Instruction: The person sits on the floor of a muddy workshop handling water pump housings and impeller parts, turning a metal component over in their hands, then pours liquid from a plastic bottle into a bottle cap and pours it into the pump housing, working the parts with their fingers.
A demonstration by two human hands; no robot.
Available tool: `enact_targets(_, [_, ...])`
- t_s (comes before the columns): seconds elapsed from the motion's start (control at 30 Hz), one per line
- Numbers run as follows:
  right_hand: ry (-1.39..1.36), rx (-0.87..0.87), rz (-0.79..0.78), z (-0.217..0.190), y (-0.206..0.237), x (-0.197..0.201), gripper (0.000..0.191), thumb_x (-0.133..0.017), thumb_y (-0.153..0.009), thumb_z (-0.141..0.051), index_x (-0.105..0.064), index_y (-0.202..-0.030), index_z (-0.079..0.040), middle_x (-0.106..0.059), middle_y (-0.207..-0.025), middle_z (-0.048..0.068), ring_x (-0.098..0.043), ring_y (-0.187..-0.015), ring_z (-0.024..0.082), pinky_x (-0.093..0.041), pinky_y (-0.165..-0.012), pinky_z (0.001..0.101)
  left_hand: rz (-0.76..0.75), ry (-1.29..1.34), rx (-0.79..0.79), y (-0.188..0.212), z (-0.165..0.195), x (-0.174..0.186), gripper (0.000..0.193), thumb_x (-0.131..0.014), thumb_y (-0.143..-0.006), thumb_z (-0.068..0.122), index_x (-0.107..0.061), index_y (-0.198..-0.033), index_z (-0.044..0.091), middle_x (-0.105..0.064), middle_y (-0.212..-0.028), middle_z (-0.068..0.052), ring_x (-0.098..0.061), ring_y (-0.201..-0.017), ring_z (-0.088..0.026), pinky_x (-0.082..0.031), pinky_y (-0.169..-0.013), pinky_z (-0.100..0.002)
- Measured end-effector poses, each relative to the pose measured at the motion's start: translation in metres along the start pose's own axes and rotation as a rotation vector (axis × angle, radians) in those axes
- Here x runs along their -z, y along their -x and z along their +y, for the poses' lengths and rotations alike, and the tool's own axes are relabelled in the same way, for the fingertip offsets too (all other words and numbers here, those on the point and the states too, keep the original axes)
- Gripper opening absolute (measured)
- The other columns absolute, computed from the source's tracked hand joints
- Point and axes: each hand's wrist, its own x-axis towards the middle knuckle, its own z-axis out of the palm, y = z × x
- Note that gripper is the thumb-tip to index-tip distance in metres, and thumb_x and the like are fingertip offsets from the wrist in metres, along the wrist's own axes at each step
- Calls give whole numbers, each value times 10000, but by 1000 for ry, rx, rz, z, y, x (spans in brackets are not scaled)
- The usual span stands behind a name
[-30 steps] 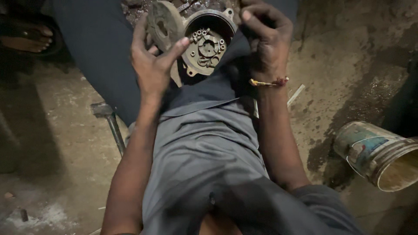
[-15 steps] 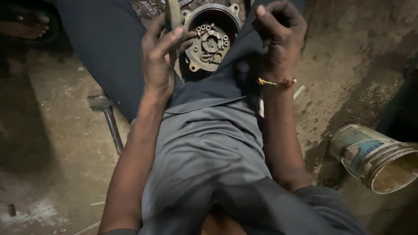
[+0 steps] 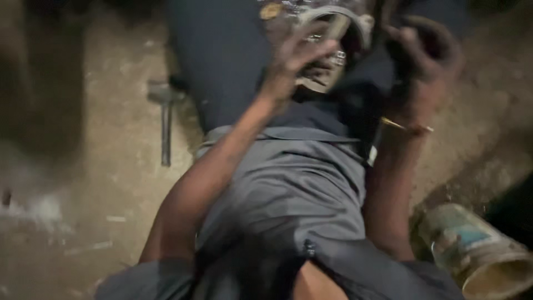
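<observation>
A round, greasy metal machine part (image 3: 327, 44) with small bolts rests against my dark trouser legs at the top of the head view. My left hand (image 3: 294, 61) lies over its left side with fingers spread on it. My right hand (image 3: 425, 64), a thin gold bangle (image 3: 405, 126) on the wrist, is curled at the part's right edge. The view is blurred, so how firmly either hand grips the part cannot be told. A second disc piece beside the part is hidden by blur.
A hammer (image 3: 165, 119) lies on the dirty concrete floor at the left, next to my leg. A worn tin can (image 3: 477, 253) lies on its side at the lower right. Pale dust marks the floor at the far left.
The camera has swung and the view is now blurred. My left hand has shifted from the disc's edge to lie over the part's face. The right hand stays at the right edge.
</observation>
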Motion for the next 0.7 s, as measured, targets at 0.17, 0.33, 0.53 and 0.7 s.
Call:
enact_targets(0.17, [387, 476, -235, 13, -14, 17, 232, -586, -1141, -174, -610, -1265, 21, -584, -1177, 162, -661, -987, 195, -558, -844, 308, -9, -53, 108, -15, -35, -14, 686, -689, -898, 613, -717, -1179, -12, -692, -929, -80, -712, -807, -148, -597, -718, -284])
enact_targets(0.33, [150, 209, -296, 12, -36, 24, 281, -546, -1136, -181, -625, -1324, 12, -610, -1243, 152, -679, -1061, 192, -583, -914, 305, -40, -123, 139, -26, -53, -21, 673, -592, -867, 679, -675, -1113, 59, -683, -942, -62, -743, -821, -175, -602, -724, -316])
enact_targets(0.53, [143, 258, -412, -2, -65, 43, 254, -562, -1070, -133, -648, -1277, -13, -646, -1196, 114, -665, -1025, 175, -571, -896, 298, -78, -33, 20, -50, -56, -23, 698, -638, -917, 640, -680, -1212, 9, -656, -1108, -119, -648, -1010, -250, -615, -837, -411])
enact_targets(0.7, [167, 152, -407, 27, -132, 27, 247, -576, -1014, -92, -667, -1237, -34, -676, -1157, 82, -653, -994, 161, -561, -881, 293, 14, -91, -143, -93, -59, -25, 679, -672, -897, 606, -640, -1276, 44, -658, -1219, -91, -659, -1119, -230, -587, -893, -377])
